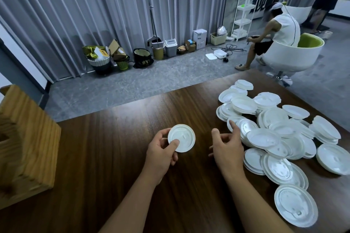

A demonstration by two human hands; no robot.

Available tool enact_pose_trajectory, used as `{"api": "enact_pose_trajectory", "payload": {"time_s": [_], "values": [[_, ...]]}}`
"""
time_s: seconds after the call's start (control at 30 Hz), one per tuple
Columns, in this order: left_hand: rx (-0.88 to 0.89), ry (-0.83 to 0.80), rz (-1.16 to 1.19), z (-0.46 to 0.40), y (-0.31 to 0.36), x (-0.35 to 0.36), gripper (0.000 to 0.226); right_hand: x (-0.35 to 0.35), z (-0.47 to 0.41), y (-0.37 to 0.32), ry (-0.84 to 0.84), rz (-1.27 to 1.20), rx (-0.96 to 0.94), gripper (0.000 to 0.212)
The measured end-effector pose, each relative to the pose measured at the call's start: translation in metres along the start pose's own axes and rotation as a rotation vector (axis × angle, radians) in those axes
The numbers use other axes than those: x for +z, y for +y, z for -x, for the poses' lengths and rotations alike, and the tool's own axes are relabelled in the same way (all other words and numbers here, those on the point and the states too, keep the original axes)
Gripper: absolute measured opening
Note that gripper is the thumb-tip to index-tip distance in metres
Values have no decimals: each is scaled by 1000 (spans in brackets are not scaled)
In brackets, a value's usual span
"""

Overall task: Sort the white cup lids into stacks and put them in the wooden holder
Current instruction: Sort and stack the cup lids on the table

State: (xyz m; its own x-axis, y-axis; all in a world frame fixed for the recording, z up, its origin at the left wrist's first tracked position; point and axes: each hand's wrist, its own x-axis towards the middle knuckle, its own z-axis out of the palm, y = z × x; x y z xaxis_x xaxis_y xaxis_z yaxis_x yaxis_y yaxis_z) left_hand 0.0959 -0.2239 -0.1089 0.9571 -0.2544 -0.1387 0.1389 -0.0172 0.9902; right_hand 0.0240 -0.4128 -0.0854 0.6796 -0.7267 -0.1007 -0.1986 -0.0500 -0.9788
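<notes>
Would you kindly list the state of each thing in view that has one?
left hand: pinching one white lid
right hand: open, fingertips at the lid pile
lid pile: loose, unsorted on the table
wooden holder: upright at table's left; contents not visible

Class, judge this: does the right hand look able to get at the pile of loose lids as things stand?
Probably yes. The right hand holds nothing and hovers at the near edge of the pile of lids, with nothing between them.

Left hand [161,154] pinching, right hand [226,145] loose.
</notes>
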Motion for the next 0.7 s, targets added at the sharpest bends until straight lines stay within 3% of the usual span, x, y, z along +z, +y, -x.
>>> {"api": "enact_pose_trajectory", "payload": {"time_s": [0.17,0.47,0.6,0.7], "values": [[-5,3,-1,-1,0,1,33,-7,-11,2,8,29,86,65],[-9,17,-25,2,2,1,32,-6,1,3,-56,110,48,13],[8,57,-15,2,1,3,31,-1,7,9,-52,201,-38,26],[12,141,-37,2,2,7,35,-1,5,9,-50,243,-49,24]]}}
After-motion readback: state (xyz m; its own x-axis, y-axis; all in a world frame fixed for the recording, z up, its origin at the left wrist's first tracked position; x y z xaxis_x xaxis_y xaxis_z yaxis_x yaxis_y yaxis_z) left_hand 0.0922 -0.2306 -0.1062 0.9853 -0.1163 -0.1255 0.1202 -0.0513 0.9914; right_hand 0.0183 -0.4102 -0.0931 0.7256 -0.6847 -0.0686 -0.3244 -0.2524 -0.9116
